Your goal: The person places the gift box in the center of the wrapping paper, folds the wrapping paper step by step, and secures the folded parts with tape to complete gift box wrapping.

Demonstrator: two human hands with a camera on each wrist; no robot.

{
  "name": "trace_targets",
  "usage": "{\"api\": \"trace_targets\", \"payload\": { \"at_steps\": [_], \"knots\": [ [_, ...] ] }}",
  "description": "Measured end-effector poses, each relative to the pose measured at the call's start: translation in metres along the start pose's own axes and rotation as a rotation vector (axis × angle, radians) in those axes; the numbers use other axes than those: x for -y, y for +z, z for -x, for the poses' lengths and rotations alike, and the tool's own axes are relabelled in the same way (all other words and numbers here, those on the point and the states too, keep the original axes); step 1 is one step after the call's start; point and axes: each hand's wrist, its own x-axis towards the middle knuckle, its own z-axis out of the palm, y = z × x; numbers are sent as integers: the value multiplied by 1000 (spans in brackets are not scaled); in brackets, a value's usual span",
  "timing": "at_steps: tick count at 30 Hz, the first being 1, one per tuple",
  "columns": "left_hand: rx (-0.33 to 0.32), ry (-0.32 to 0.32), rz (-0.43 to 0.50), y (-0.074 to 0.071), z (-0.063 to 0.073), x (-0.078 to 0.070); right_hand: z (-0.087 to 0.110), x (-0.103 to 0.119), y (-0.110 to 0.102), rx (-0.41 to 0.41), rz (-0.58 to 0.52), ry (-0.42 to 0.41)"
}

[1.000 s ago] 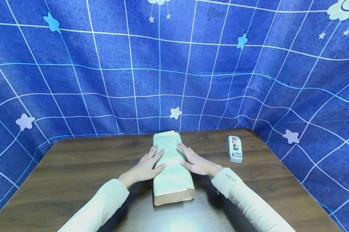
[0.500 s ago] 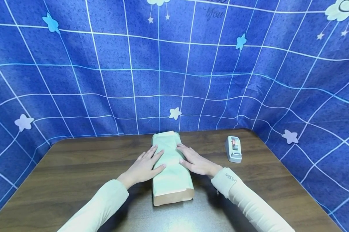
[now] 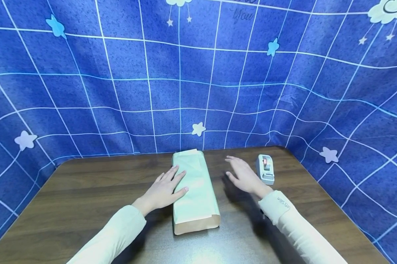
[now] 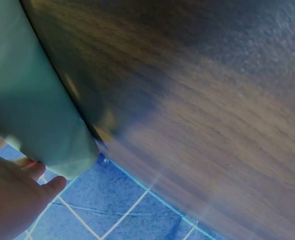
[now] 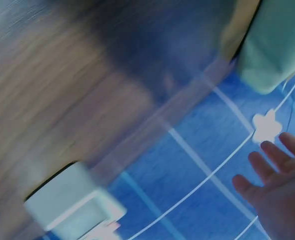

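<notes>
A long box-shaped package (image 3: 195, 198) partly covered in pale green paper lies lengthwise in the middle of the table, its near end showing tan. My left hand (image 3: 161, 191) rests on its left side, fingers spread over the top; the left wrist view shows the same package (image 4: 37, 95) above that hand (image 4: 12, 195). Off to the right, my right hand (image 3: 246, 176) hovers over the table with nothing in it, fingers extended. It is between the package and a pale tape dispenser (image 3: 265, 169), apart from both. In the right wrist view the dispenser (image 5: 77, 205) is blurred.
The dark wooden table (image 3: 96, 190) ends at the back and right against a blue curtain (image 3: 126, 91) with white grid lines and stars. The dispenser stands near the table's back right corner.
My right hand has left the package's right side and moved right toward the tape dispenser. My left hand has stayed on the package, which has not visibly moved.
</notes>
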Motion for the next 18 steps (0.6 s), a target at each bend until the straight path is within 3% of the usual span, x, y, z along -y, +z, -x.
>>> {"api": "trace_targets", "payload": {
  "at_steps": [11, 18],
  "knots": [
    [18, -6, 14, -1, 0, -1, 34, -51, -23, -277, 210, 209],
    [10, -2, 6, 0, 0, 0, 55, -71, -32, -222, 276, 403]
  ]
}}
